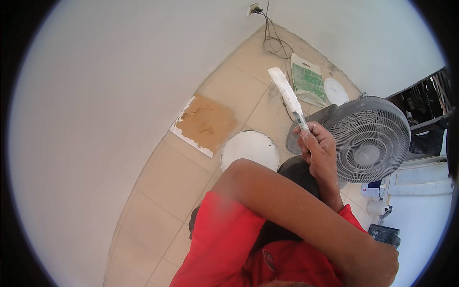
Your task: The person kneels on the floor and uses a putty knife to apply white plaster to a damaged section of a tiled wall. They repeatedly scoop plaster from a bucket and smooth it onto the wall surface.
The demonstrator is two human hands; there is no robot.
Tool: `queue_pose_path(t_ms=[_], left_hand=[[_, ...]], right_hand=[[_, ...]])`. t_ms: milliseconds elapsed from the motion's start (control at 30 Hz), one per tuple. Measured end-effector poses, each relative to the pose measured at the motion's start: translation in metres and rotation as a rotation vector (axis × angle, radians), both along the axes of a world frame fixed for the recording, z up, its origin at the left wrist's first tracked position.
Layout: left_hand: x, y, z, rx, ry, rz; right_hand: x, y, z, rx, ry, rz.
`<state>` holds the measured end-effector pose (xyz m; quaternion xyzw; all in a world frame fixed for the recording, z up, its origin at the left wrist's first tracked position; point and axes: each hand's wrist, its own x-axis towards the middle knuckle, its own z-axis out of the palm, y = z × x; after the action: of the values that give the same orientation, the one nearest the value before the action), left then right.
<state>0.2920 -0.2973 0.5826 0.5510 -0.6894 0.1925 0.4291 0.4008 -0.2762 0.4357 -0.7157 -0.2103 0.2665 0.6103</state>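
My right hand (316, 146) grips the handle of a putty-coated tool (286, 93), its long white head raised over the tiled floor. My left forearm crosses my body to the lower right, where my left hand (382, 263) rests with its fingers mostly hidden. Just below the tool and to its left, a round white lid or bucket top (248, 148) is partly behind my arm. A grey floor fan (368, 138) stands beside my right hand.
Left of me is a white wall (71, 143), with a brown board (203, 124) at its foot. Toward the corner lie cables (277, 45), a green-white bag (306, 76) and a white disc (336, 91). Dark items (420, 98) and a white roll (377, 208) are at right.
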Motion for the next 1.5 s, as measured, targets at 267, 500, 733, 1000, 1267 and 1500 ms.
queue_pose_path(t_ms=[267, 500, 733, 1000, 1267, 1500], left_hand=[[0.007, -0.009, -0.003, -0.021, -0.053, 0.016], [0.039, 0.018, -0.014, -0.046, 0.012, 0.187], [0.065, 0.218, -0.093, -0.269, 0.359, 1.256], [-0.08, 0.198, -0.382, -0.194, 1.645, 1.837], [-0.087, 0.166, -0.437, -0.59, 1.853, 1.497], [-0.08, 0.166, -0.451, -0.371, 1.777, 1.626]], right_hand=[[-0.001, 0.0, 0.006, 0.04, 0.039, -0.012], [0.027, -0.008, -0.002, 0.036, -0.027, -0.032], [0.09, 0.009, -0.078, -0.111, 0.065, 0.155], [0.008, 0.071, -0.272, 0.12, 0.651, 0.427], [-0.037, 0.069, -0.306, -0.025, 0.65, 0.469], [-0.032, 0.051, -0.323, -0.162, 0.235, 0.484]])
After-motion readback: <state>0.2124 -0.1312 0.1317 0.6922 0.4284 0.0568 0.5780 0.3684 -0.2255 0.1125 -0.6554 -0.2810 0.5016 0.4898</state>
